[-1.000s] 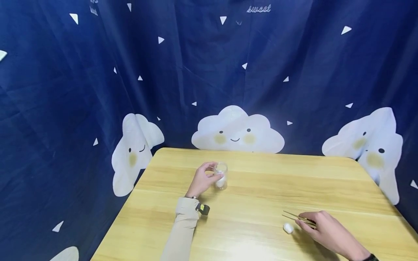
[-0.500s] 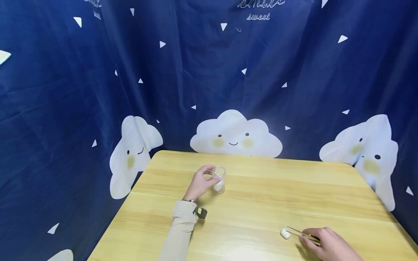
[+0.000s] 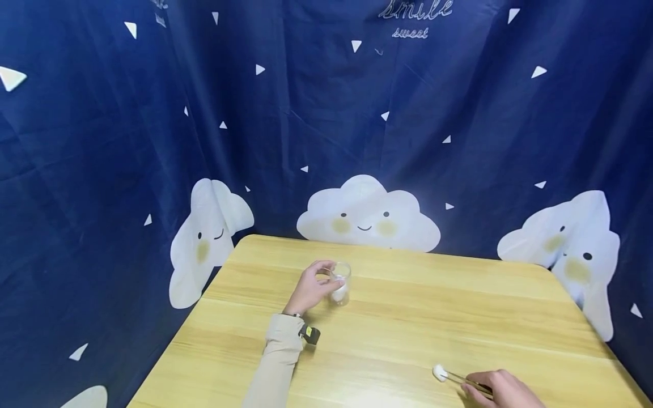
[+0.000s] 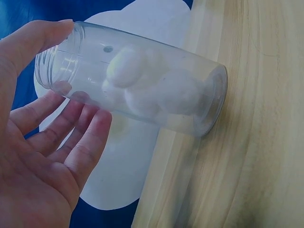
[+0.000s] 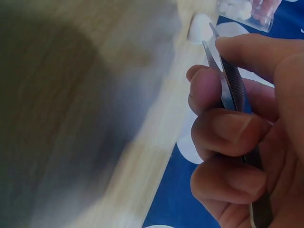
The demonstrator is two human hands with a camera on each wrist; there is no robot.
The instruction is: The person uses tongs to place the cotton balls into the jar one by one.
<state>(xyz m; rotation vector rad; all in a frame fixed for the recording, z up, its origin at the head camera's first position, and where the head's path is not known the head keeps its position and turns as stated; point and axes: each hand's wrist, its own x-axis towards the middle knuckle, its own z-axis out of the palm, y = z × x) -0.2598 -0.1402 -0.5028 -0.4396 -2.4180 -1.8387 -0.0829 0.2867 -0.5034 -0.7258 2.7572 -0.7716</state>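
With thumb and fingertips, my left hand [image 3: 308,290] holds a clear jar [image 4: 209,107] near its open threaded neck. Several white cotton balls [image 4: 178,92] are piled inside it. The jar stands upright on the table in the head view. At the lower right, my right hand [image 3: 505,390] pinches metal tweezers [image 5: 232,80] between thumb and fingers. Their two tips are spread slightly apart, right at a single white cotton ball [image 3: 439,372] on the table. In the right wrist view this loose cotton ball [image 5: 200,29] lies just beyond the tips.
The wooden table [image 3: 388,328] has a light grain and rounded far corners. A dark blue curtain [image 3: 326,113] with printed clouds and triangles hangs behind and along both sides. A small black camera [image 3: 309,334] sits on the left wrist.
The right hand with the tweezers has shifted down, bringing the tips from above the loose cotton ball to right at it. The left hand keeps its hold on the jar. The head view has tilted slightly.
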